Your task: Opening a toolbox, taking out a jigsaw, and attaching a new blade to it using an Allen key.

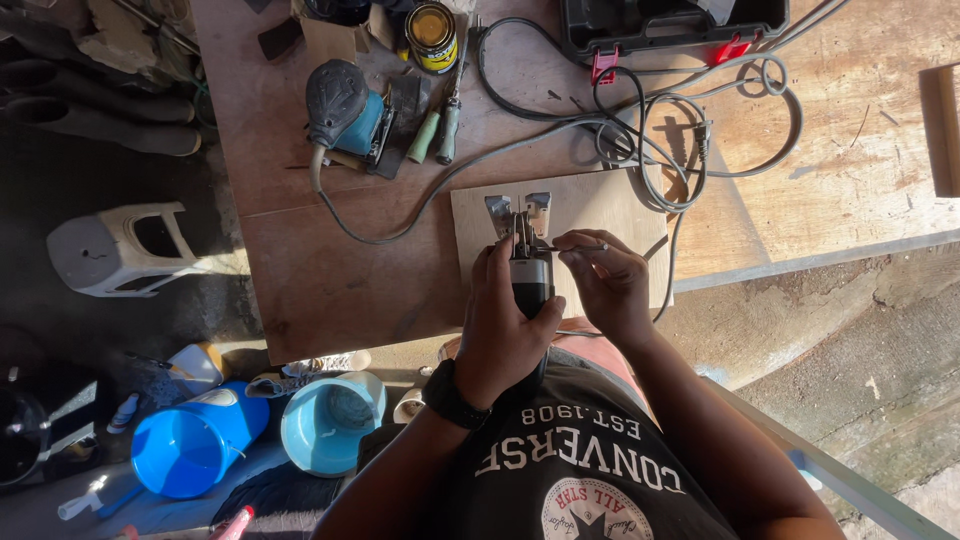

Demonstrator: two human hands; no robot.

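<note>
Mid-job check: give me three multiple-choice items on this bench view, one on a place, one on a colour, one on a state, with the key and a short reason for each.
1. Where does the sander lie?
A. On the bench, beyond and left of the hands
B. On the floor by the buckets
C. Inside the black case

2. What colour are the two buckets on the floor?
A. Red
B. Blue
C. Yellow

3. What is the left hand doing?
A. Resting flat on the bench
B. Hanging free
C. Closed round the dark power tool

Key: 1 A, it sits on the brown bench top with its cord trailing; 2 B, both show blue walls; 3 C, its fingers wrap the tool body while the right hand pinches a thin metal rod at the tool's head.
</note>
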